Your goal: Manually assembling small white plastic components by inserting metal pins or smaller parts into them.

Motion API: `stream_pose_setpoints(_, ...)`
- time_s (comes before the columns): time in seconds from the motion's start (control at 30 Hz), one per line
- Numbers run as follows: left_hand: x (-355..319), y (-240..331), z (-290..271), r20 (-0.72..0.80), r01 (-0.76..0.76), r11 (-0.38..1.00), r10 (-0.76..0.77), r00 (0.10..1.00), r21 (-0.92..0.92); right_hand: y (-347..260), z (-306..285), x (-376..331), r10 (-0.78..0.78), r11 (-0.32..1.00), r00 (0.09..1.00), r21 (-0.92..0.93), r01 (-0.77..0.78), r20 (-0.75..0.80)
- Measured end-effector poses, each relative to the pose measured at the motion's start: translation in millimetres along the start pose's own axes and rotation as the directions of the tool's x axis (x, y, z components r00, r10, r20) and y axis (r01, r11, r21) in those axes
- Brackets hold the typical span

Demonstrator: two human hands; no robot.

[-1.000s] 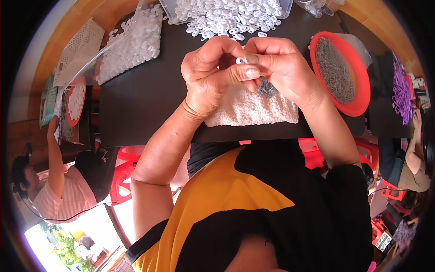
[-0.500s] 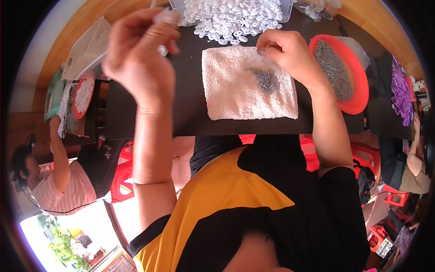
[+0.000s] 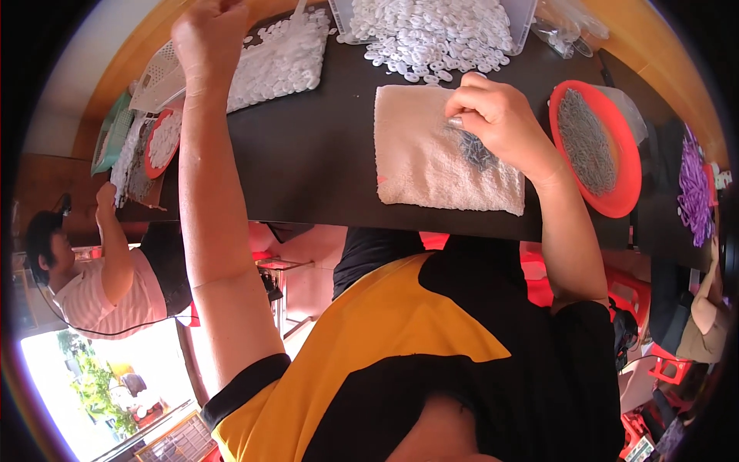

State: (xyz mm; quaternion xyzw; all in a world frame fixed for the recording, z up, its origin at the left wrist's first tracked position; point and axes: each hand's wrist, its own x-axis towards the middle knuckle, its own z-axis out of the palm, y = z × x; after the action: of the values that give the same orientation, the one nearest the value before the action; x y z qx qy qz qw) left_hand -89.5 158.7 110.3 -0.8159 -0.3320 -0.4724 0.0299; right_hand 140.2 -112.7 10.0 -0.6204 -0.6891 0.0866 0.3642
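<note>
A folded pale pink towel point(image 3: 431, 181) lies on the dark table. On its right part is a small heap of thin grey metal-looking pieces point(image 3: 479, 154). My right hand point(image 3: 500, 127) is over the far side of this heap, thumb and fingertips pinched together. Whatever they grip is too small to make out. Far to the left my left hand point(image 3: 206, 45) is stretched out beyond a clear bag of white oval pieces point(image 3: 285, 65). Its fingertips are cut off by the upper edge of the picture.
A clear bin point(image 3: 523, 23) spills white oval rings point(image 3: 431, 42) onto the table behind the towel. Right of it stands a red oval dish point(image 3: 627, 165) of grey pieces point(image 3: 585, 142). Crumpled clear bags point(image 3: 570, 27) lie far right. A co-worker point(image 3: 100, 269) sits at left, another person point(image 3: 704, 316) at right.
My left hand has moved up and away, off the table's left part to its far edge, uncovering the bag. My right hand has come down from the towel's far edge to the grey heap.
</note>
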Motion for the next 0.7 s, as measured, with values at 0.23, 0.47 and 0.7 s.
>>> stream_pose_setpoints(0.23, -59, 90, 13, 0.034, 0.12, 0.64, -0.144, 0.989, -0.759, 3, 2, -1, 0.032, 0.988, 0.999, 0.148, -0.033, 0.014)
stream_pose_setpoints(0.47, -104, 64, 127, 0.317, -0.082, 0.987, 0.123, 0.94, -0.14, 1, 13, 5, -0.037, 0.995, 0.999, 0.09, 0.036, 0.008)
stream_pose_setpoints(0.7, -107, 58, 143, 0.431, -0.094, 0.949, 0.224, 0.874, -0.301, -1, 13, 6, -0.041, 0.999, 0.999, -0.022, 0.04, -0.004)
